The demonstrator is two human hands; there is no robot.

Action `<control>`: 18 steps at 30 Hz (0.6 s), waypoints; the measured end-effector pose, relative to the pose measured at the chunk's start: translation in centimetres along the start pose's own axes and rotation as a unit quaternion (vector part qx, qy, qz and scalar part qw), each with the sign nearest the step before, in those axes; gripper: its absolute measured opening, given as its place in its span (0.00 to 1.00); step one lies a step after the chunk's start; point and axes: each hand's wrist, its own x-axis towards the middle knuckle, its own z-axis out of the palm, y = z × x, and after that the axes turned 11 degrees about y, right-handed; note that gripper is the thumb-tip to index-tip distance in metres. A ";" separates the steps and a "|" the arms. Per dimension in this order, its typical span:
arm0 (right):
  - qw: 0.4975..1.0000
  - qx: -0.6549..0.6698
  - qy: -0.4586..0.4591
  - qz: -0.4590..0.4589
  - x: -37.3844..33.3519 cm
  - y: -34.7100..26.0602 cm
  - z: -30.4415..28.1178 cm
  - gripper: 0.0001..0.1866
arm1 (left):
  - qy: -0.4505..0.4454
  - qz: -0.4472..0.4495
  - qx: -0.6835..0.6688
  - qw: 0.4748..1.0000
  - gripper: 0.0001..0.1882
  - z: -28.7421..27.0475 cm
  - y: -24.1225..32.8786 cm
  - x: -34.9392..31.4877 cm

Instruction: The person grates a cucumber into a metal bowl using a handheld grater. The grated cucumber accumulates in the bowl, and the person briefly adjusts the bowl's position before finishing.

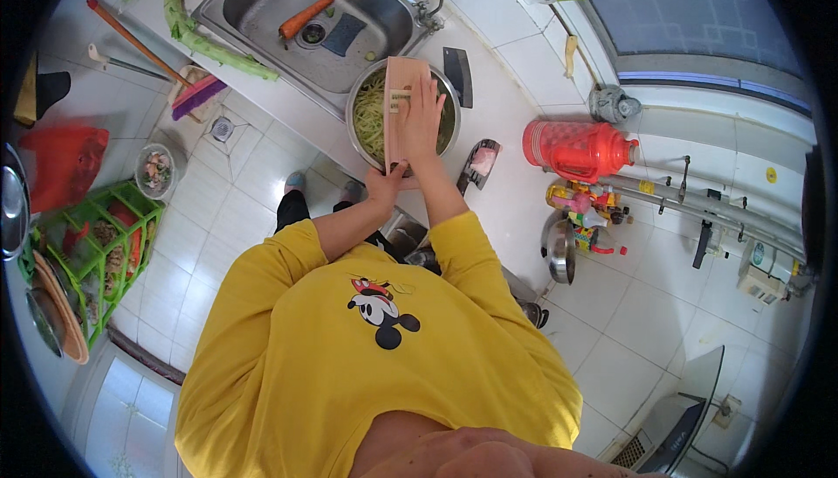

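A wooden grater board (404, 71) lies across a round steel bowl (455, 120) on the white counter. Pale green vegetable shreds (370, 120) fill the left part of the bowl. My left hand (384, 185) is closed around the near end of the board. Flat on the board's upper face lies my right hand (421, 120), its fingers stretched toward the far end. Whether a piece of vegetable is under that palm is hidden. Just right of the bowl, a dark cleaver (457, 76) rests on the counter, and nearer to me is a second dark-handled tool (479, 165) with something pale on it.
The steel sink (253, 15) beyond holds a carrot (307, 15) and a blue-grey sponge (344, 34). A long green vegetable (205, 41) lies along the counter's left edge. At right are a red thermos (578, 150), several bottles and a steel bowl (560, 251). Green baskets (96, 251) stand left.
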 end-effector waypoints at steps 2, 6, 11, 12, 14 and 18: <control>1.000 -0.017 -0.001 -0.002 1.2 0.8 1.6 0.29 | 0.006 0.024 0.002 1.000 0.15 -0.1 0.3 -0.1; 0.999 -0.025 0.029 -0.004 4.9 2.2 4.4 0.26 | -0.019 -0.016 -0.019 1.000 0.15 -0.1 0.0 0.3; 0.998 0.034 -0.033 0.037 9.3 2.8 5.4 0.25 | -0.005 0.003 -0.021 1.000 0.17 -0.1 -0.1 0.7; 0.998 0.060 -0.025 0.007 8.8 2.9 4.8 0.25 | 0.006 0.016 -0.008 1.000 0.17 -0.1 -0.1 0.7; 0.995 0.077 -0.056 0.002 5.6 2.7 2.6 0.26 | 0.019 0.022 0.022 0.999 0.18 -0.1 -0.2 0.7; 0.996 0.053 -0.069 -0.026 -2.4 0.8 -2.0 0.29 | -0.004 0.030 0.007 1.000 0.17 -0.1 -0.9 1.3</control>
